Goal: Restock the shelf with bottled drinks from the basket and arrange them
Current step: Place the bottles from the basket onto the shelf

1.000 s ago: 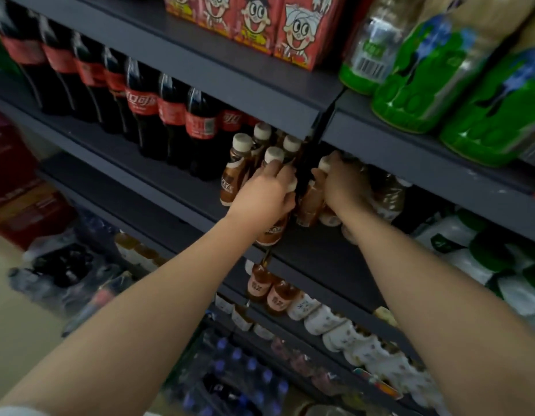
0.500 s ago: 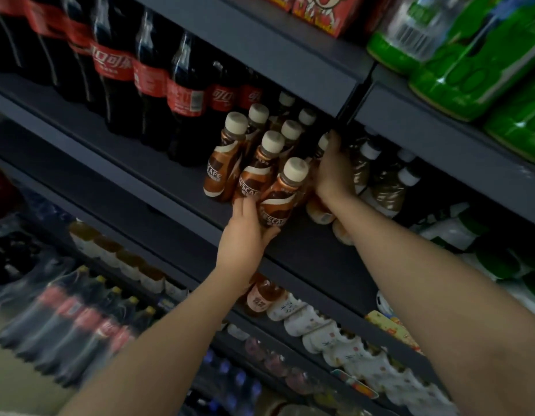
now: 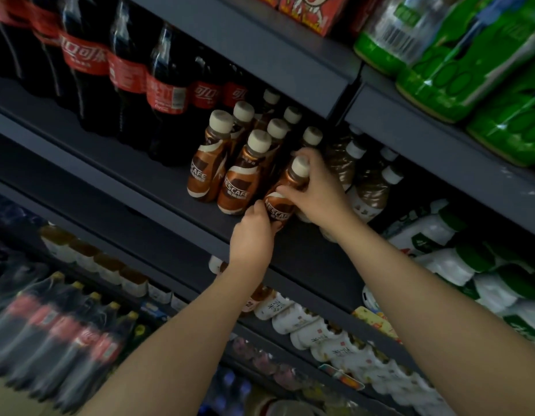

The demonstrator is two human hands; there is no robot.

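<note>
Front coffee bottle (image 3: 282,196) at shelf (image 3: 146,175) edge: gripped at base by left hand (image 3: 252,235), around neck by right hand (image 3: 315,190). Nine white-capped coffee bottles visible; five green bottles above.

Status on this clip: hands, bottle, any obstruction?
Both hands, left and right, grip front coffee bottle. Bottle on shelf edge. Neighbouring coffee bottles close alongside.

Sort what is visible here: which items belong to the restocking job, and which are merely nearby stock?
In the job:
- front coffee bottle, gripped by left hand low and right hand higher
- other coffee bottles standing beside it
- the shelf they stand on

Just nearby:
- cola bottles on the same shelf
- green-labelled bottles above
- red cartons above
- white bottles on the lower shelf
</note>
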